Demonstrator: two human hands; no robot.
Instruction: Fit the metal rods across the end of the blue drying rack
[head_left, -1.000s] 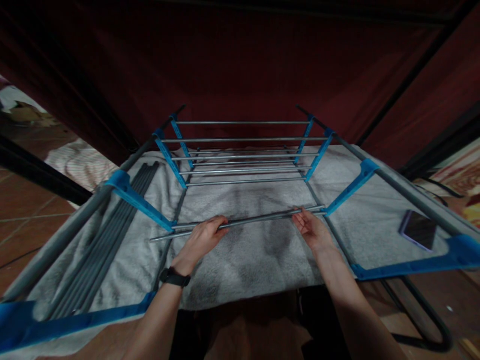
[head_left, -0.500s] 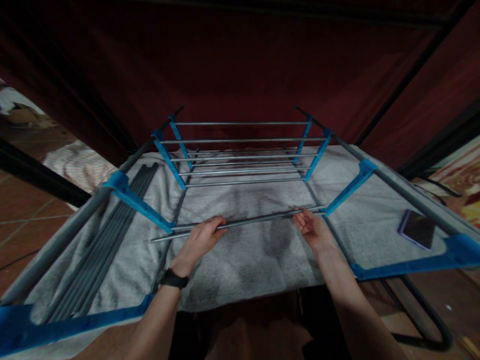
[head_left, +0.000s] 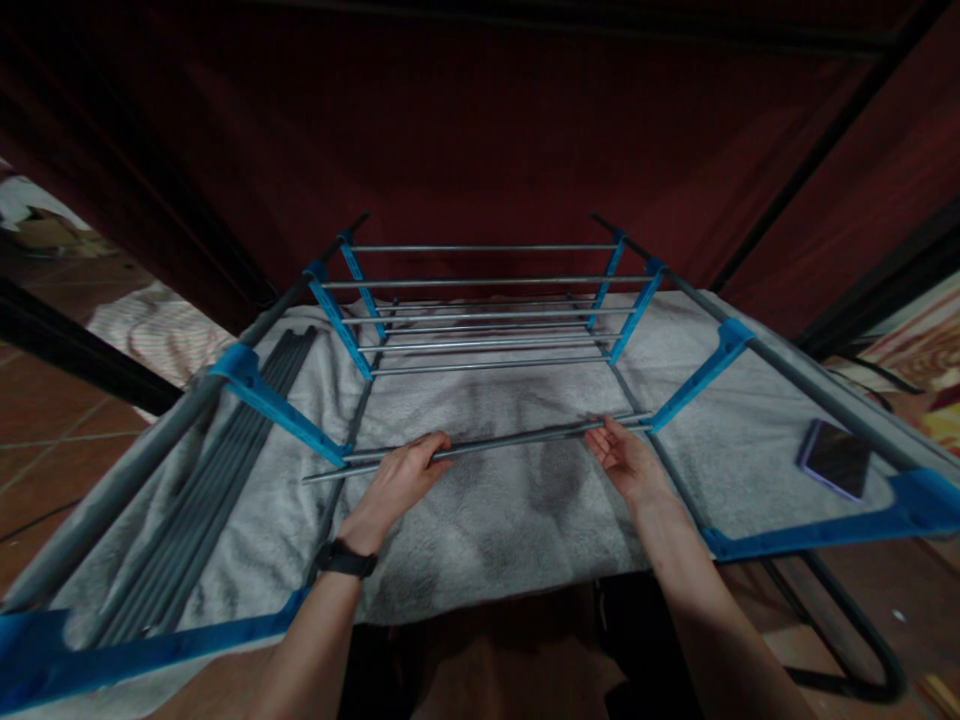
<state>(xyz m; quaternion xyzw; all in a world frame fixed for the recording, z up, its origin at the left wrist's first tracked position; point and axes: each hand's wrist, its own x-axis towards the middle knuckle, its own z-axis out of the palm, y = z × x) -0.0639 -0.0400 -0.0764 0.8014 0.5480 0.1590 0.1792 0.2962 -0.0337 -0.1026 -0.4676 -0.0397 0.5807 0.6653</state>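
Observation:
A thin grey metal rod (head_left: pixel 510 441) runs crosswise between two blue plastic brackets of a drying rack frame (head_left: pixel 720 352). My left hand (head_left: pixel 401 478) is closed round the rod near its left part, with a black watch on that wrist. My right hand (head_left: pixel 626 458) pinches the rod near its right end, close to the right blue bracket (head_left: pixel 686 395). A second rod end lies just under it at the left bracket (head_left: pixel 296 415). Several rods (head_left: pixel 487 330) sit fitted between blue brackets farther back.
A grey towel (head_left: pixel 487 520) lies under the rack. A bundle of loose grey rods (head_left: pixel 217 470) rests on it at the left. A dark phone (head_left: pixel 836 458) lies on the towel at the right. Dark red cloth hangs behind; tiled floor shows at the left.

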